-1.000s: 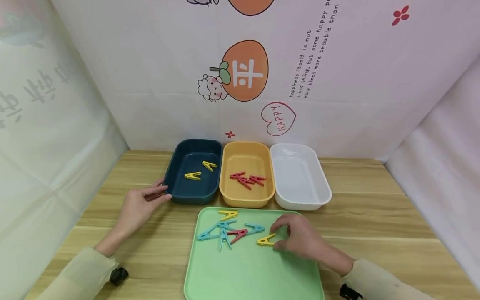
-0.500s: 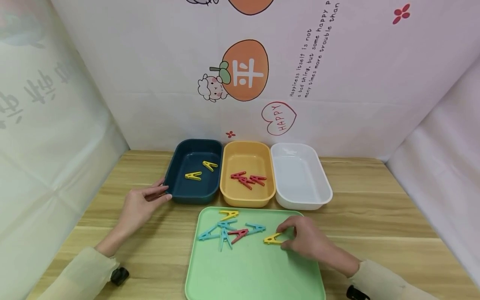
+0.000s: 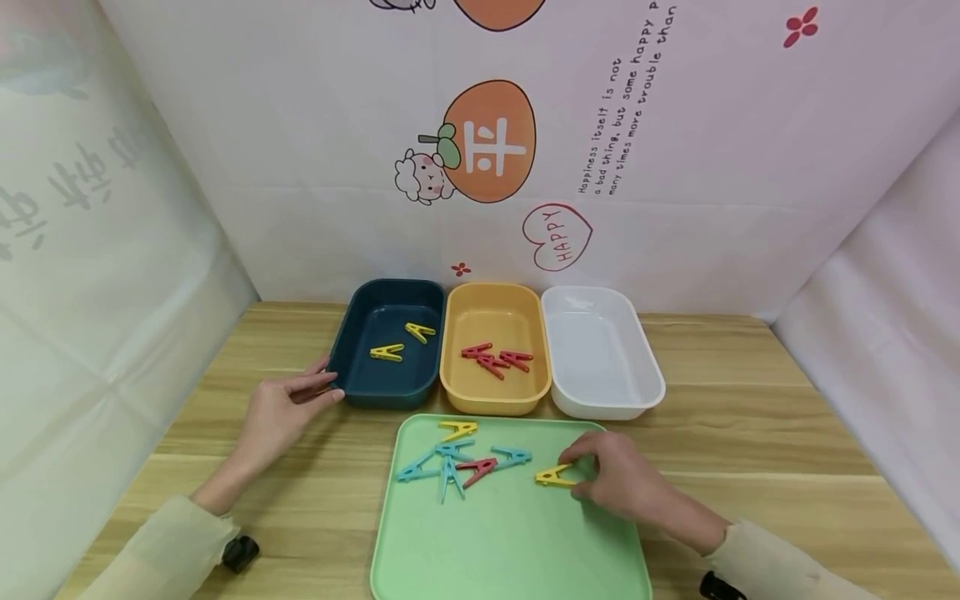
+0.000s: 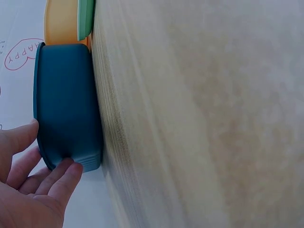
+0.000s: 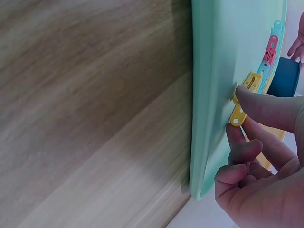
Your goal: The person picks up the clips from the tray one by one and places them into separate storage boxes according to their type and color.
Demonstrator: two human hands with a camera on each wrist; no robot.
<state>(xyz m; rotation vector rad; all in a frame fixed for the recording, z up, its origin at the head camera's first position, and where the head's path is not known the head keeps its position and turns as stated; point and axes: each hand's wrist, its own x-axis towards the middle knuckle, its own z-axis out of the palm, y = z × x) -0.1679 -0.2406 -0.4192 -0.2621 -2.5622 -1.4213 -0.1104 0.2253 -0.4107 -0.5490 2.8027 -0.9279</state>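
My right hand (image 3: pixel 618 479) pinches a yellow clothespin (image 3: pixel 553 477) by its legs, thumb and finger at either leg, over the green tray (image 3: pixel 510 550). In the right wrist view the same clothespin (image 5: pixel 238 114) is between thumb and fingertip, beside the tray surface. On the tray's far left part lie several light blue clothespins (image 3: pixel 448 471), a red clothespin (image 3: pixel 480 472) and another yellow clothespin (image 3: pixel 457 429). My left hand (image 3: pixel 281 412) touches the near-left corner of the dark blue bin (image 3: pixel 390 398) with fairly straight fingers. The left wrist view shows its fingertips against the bin's outer wall (image 4: pixel 69 99).
Two yellow clothespins (image 3: pixel 387 352) lie inside the dark blue bin. Beside it stands a yellow-orange bin (image 3: pixel 495 404) with three red clothespins (image 3: pixel 493 365), then a white bin (image 3: pixel 603 410). A printed white cloth (image 3: pixel 675 242) hangs behind the wooden table (image 3: pixel 735 433).
My right hand has moved a little to the right, and the yellow clothespin has shifted with it, away from the light blue ones. The left hand stays at the dark blue bin.
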